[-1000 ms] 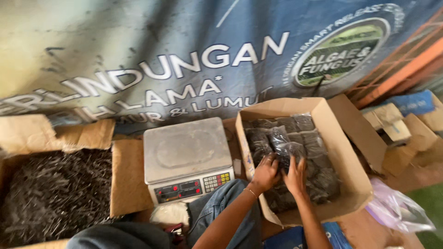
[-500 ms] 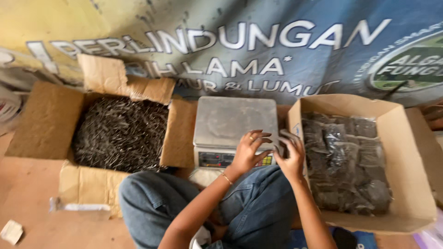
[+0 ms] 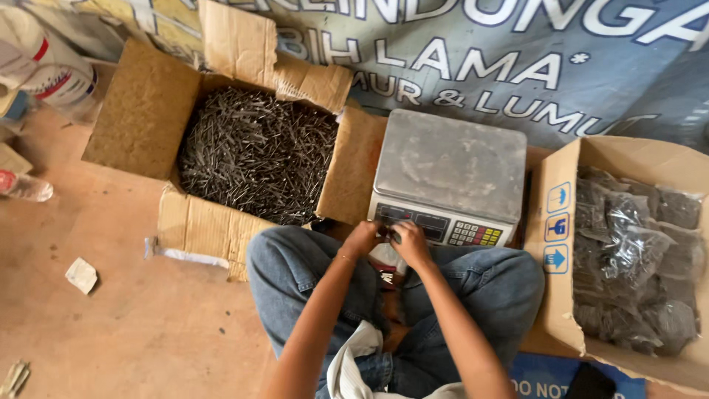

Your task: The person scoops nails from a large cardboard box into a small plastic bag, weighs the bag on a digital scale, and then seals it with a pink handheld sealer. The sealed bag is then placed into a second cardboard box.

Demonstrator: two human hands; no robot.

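My left hand (image 3: 362, 238) and my right hand (image 3: 410, 244) meet, fingers curled, at the front edge of a grey digital scale (image 3: 450, 166), just below its keypad. Something small and dark sits between the fingertips; I cannot tell what it is. A thin bracelet is on my left wrist. The scale's metal pan is bare. Left of it, an open cardboard box (image 3: 148, 111) is full of loose dark nails (image 3: 255, 155). Right of it, another cardboard box (image 3: 554, 222) holds several clear bags of nails (image 3: 635, 244).
I sit cross-legged in jeans (image 3: 295, 273) on a brown floor, a white cloth (image 3: 354, 362) in my lap. A printed banner (image 3: 517, 66) hangs behind the boxes. A white sack (image 3: 44, 66), a plastic bottle (image 3: 22, 186) and a paper scrap (image 3: 81, 275) lie at the left.
My hands left the box of bagged nails on the right, crossed the scale's corner and came together at its front edge. The view swung left and down.
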